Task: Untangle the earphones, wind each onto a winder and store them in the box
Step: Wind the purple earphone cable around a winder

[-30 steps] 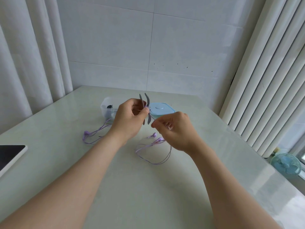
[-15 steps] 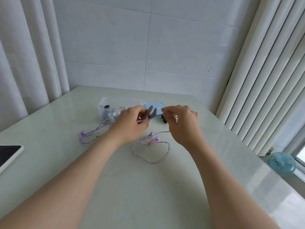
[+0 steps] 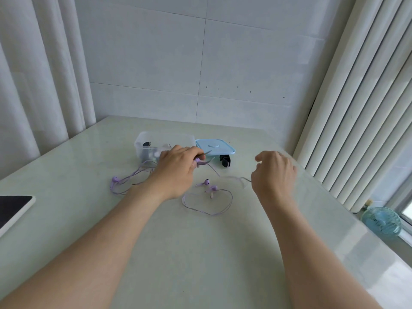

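Left hand [image 3: 178, 170]: a grey winder [image 3: 206, 152] and a purple cord [image 3: 215, 170] are being gripped, just in front of the box [image 3: 165, 136].
Right hand [image 3: 275, 172]: held apart from the left, fingers curled. The cord is reaching its underside, but a grip cannot be told.
Earphones [image 3: 207, 182]: the buds and a loop are being left lying on the bench [image 3: 200, 253] between the hands.

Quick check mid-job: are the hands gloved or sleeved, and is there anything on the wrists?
Both are bare. The left hand and right hand show no gloves or rings. The left forearm and right forearm are uncovered down to the frame edge, with no sleeve, watch or band in view.
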Demonstrator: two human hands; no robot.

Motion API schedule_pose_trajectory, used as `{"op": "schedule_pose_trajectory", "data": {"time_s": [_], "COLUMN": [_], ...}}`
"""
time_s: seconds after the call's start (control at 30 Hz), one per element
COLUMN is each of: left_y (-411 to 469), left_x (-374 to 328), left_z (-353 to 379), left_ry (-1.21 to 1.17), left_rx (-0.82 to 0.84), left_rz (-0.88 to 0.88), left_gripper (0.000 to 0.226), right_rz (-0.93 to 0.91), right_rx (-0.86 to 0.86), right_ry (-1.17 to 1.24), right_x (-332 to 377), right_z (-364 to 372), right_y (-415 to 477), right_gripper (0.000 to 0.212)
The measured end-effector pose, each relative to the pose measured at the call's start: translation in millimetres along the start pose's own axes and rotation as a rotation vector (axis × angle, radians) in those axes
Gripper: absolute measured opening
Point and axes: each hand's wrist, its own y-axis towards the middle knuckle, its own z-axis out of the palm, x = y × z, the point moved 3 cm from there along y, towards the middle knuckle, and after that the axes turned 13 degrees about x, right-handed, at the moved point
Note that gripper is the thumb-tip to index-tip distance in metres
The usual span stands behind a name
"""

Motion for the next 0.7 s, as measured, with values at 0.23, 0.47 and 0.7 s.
{"op": "schedule_pose_trajectory", "data": {"time_s": [0.23, 0.47, 0.7], "left_y": [1.9, 0.6, 2.6], "left_x": [-9.1, -11.6, -7.4], "left_z": [-0.7, -6.4, -7.2], "left_ry": [-0.010, 0.077, 0.048], "left_rx": [-0.040, -0.174, -0.133], "left_rz": [0.011, 0.021, -0.011], "left_gripper": [0.030, 0.028, 0.032], "right_rz": [-0.410, -0.124, -0.150], "right_rx": [-0.114, 0.419, 0.575], "right_ry": [0.616, 0.984, 0.971], "right_x": [43.9, 59.3, 54.9], "right_z": [-17.1, 6.3, -2.4], "right_y": [-15.8, -30.2, -25.5], "right_gripper": [0.033, 0.049, 0.011]}}
